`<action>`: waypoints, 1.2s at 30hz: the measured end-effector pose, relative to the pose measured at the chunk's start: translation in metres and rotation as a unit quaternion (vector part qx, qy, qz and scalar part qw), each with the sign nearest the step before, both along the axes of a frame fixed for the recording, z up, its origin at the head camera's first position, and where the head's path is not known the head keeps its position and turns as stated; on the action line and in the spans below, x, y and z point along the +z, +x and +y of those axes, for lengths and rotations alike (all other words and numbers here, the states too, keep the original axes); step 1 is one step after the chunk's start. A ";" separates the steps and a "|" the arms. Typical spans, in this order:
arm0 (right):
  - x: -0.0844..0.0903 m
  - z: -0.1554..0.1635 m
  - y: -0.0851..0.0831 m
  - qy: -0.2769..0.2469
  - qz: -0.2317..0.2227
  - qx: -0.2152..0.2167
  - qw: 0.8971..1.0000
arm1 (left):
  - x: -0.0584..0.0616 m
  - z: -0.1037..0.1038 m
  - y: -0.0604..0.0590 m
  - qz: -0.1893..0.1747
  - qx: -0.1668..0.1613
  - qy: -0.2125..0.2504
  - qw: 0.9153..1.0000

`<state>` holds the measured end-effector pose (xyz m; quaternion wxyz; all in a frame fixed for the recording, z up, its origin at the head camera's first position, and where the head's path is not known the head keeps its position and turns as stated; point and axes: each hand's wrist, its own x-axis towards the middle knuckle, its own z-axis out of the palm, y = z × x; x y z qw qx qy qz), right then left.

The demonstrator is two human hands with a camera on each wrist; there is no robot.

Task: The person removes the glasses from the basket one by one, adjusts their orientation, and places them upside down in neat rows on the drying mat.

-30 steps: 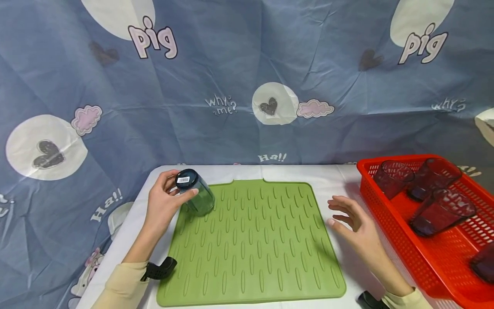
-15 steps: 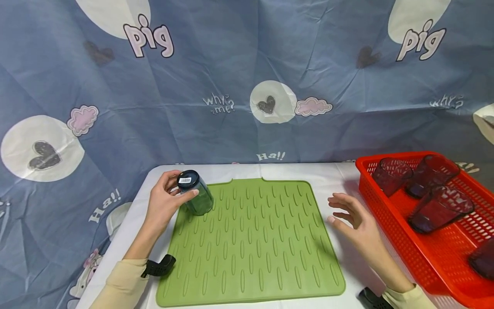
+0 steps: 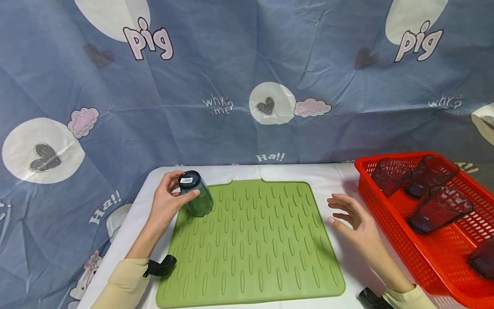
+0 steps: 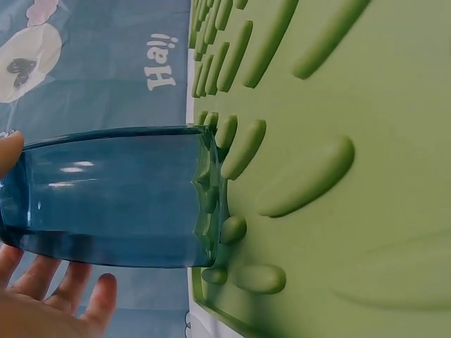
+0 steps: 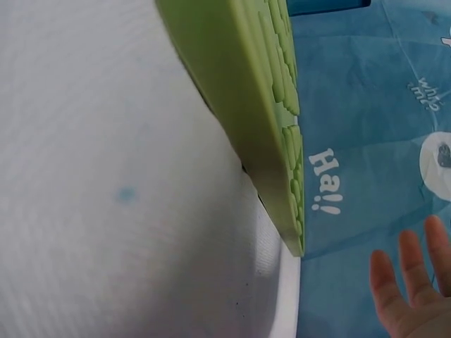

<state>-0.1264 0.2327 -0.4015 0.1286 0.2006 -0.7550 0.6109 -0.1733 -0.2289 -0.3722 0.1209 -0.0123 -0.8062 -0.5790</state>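
An upside-down blue drinking glass (image 3: 200, 201) stands at the back left corner of a green ridged mat (image 3: 254, 244), with a barcode sticker on its upturned base. My left hand (image 3: 164, 199) holds this glass near the base, thumb at the front and fingers round the far side. In the left wrist view the glass's rim meets the mat's ridges, and the thumb (image 4: 7, 151) lies on the base end. Just right of the mat, my right hand (image 3: 353, 221) hovers with fingers spread and slightly bent, holding nothing.
On the right, a red plastic basket (image 3: 390, 227) contains several tinted glasses, among them a leaning glass (image 3: 440, 208). White cloth (image 3: 328, 176) covers the table under the mat. A printed blue curtain (image 3: 216, 137) hangs behind the table.
The head view has shifted slightly. Both hands and the glass stay practically in place, the left hand still holding the glass on the mat.
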 end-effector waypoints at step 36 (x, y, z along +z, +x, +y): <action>0.002 0.002 -0.001 -0.007 -0.008 0.007 1.000 | -0.002 0.000 0.038 0.000 0.033 0.060 0.998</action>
